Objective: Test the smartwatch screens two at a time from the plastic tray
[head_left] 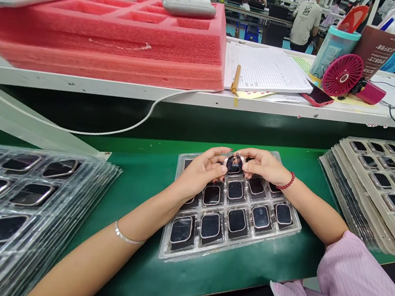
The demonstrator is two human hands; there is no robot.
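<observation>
A clear plastic tray [229, 249] lies on the green work surface, with dark square smartwatch cases in its pockets. Over its far rows my two hands meet, fingertips almost touching. My left hand [204, 169] pinches a smartwatch case [229, 163] between thumb and fingers, tilted up on edge. In the fingers of my right hand [264, 167] is a second smartwatch case [240, 160], also tilted, close beside the first. Both show pale metal rims and dark faces. The fingers partly cover them, and a few pockets behind my hands are hidden.
A stack of filled trays [76, 199] stands at left, and another stack [364, 191] at right. The white shelf [175, 97] above bears red foam [122, 59], papers [267, 69], a pen [235, 79], a phone [318, 95] and a pink fan [343, 75]. A white cable [146, 116] hangs below.
</observation>
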